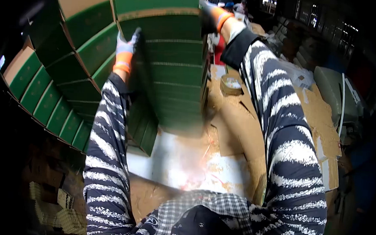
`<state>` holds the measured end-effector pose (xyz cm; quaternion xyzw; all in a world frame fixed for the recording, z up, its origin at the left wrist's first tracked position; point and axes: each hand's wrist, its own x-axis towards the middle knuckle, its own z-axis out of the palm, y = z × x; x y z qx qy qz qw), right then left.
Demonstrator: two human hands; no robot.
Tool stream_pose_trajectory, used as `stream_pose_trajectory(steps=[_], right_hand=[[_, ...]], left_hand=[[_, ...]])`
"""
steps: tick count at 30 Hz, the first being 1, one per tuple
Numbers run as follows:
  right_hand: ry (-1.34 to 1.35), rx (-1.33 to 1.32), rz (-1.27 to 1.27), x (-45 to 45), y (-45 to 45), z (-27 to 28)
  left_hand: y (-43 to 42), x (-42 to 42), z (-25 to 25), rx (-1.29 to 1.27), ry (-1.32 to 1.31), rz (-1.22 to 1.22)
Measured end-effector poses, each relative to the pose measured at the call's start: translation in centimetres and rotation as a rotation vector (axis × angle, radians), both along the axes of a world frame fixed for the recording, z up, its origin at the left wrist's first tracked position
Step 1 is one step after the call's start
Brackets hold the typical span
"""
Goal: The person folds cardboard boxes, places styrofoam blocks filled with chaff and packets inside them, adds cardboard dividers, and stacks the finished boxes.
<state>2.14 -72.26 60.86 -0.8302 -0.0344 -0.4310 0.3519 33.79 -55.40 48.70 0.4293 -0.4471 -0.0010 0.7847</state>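
Through the head camera, my only view, I see both gloved hands raised at a tall stack (173, 72) of green boxes. The top box (160, 0) sits at the upper edge of my picture, its ends partly cut off. The left hand (125, 48) is at the stack's left side, below that box, two fingertips pointing up and spread apart; I can't tell whether they grip or merely touch the cardboard. The right hand (212, 17) is up by the box's right end, its fingers dark and partly out of sight, so how far they're open or what they hold I can't tell. More boxes (52, 108) stand to the left. Right of the stack are a tub (231, 85) with white contents and cardboard (229, 136); the stack's foot is blurred, near a white sheet (145, 163).
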Motion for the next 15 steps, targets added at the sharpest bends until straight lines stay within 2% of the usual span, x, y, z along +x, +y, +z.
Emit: stream_pose_trajectory(steps=[1,2,3,4,5,7,8,9,10,11,12,13,14,15], right_hand=[[0.140,0.336,0.099,1.2,-1.7,-0.8],[0.277,0.674,0.185,1.8,-1.8,-2.4],[0.185,0.820,0.491,0.9,-2.3,-3.6],[0.075,0.895,0.696,1.0,-2.8,-5.7],[-0.079,0.753,0.480,-0.7,-1.3,-8.4],[-0.375,0.218,-0.362,-2.2,-0.7,-18.4],[-0.328,0.267,-0.349,-3.2,1.4,-24.4],[-0.053,0.345,-0.368,-4.4,3.6,-30.4],[0.315,0.302,-0.370,-5.9,6.6,-35.6],[0.246,0.330,-0.344,-6.2,9.5,-42.0],[0.595,0.286,-0.413,-7.4,12.1,-46.0],[0.569,0.214,-0.423,-8.5,14.5,-51.2],[0.759,0.012,-0.511,-9.8,16.8,-54.6],[0.825,-0.062,-0.523,-11.1,20.1,-55.4]], left_hand=[[-1.2,2.1,-0.2,0.014,-0.145,0.224],[1.6,-4.3,1.7,0.159,-0.156,0.234],[0.3,-3.0,1.0,0.178,-0.265,0.699],[1.0,-5.4,0.8,0.173,-0.278,0.809],[2.2,-9.8,0.7,0.067,-0.216,0.676],[1.9,-11.0,-3.1,0.025,-0.421,0.840],[2.4,-12.1,-5.2,-0.012,-0.456,0.831],[3.8,-13.8,-8.0,-0.046,-0.493,0.821],[6.1,-16.3,-11.3,0.049,-0.558,0.686],[8.4,-17.6,-15.7,0.034,-0.640,0.504],[11.9,-19.4,-19.3,0.190,-0.645,0.273],[15.9,-21.2,-23.1,0.502,-0.616,0.204],[19.3,-21.7,-29.3,0.541,-0.577,0.174],[23.7,-23.0,-31.3,0.746,-0.431,0.025]])
